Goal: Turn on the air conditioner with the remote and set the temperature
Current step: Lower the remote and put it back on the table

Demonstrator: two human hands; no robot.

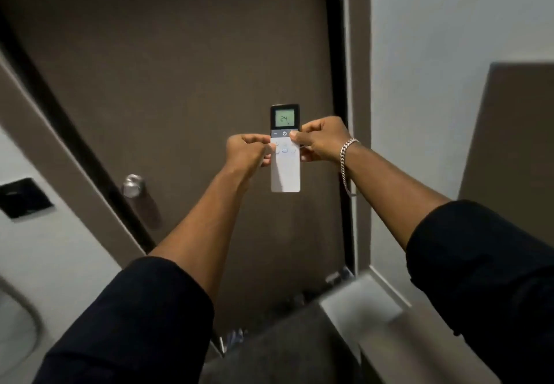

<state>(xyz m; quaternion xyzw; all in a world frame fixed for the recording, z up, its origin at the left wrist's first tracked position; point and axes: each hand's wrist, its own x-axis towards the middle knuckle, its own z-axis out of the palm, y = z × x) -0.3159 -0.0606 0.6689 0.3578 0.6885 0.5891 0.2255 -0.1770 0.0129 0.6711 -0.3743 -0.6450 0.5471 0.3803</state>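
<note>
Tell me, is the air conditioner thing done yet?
Partly. The remote is awake: its screen is lit and reads 24. Right now the left hand and right hand both grip it, the right thumb beside the power button. The air conditioner isn't in view, so I can't tell if it's running. Choosing the final temperature may remain.

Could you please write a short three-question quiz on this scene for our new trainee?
1. True or false: the remote is held by the left hand only.
2. What number does the remote's screen show?
3. Which wrist wears the bracelet? A) left B) right C) neither

Key:
1. False: the right hand grips it too, thumb by the power button.
2. 24.
3. B.
</note>
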